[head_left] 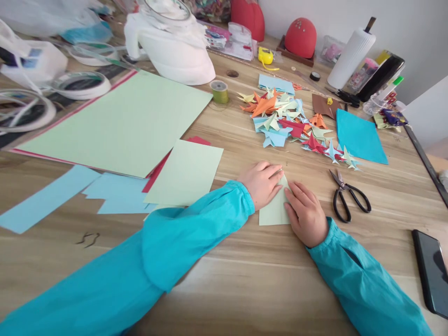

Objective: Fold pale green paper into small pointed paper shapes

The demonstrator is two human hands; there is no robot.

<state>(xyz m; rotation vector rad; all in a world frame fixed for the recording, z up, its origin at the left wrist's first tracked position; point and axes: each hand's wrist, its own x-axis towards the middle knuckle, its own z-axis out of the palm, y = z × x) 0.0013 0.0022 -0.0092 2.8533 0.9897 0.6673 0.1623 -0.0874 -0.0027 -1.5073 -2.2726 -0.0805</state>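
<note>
A small pale green paper (273,211), partly folded to a point at its top, lies on the wooden table (245,280). My left hand (262,183) rests on its left side with the fingers curled over the fold. My right hand (305,212) lies flat on its right side, fingers pressed down on the paper. Both arms wear teal sleeves.
Black scissors (347,195) lie just right of my hands. A heap of folded paper figures (290,123) sits beyond them. Large green sheets (122,121), blue strips (45,198) and a teal sheet (360,135) lie around. A phone (432,270) lies at the right edge.
</note>
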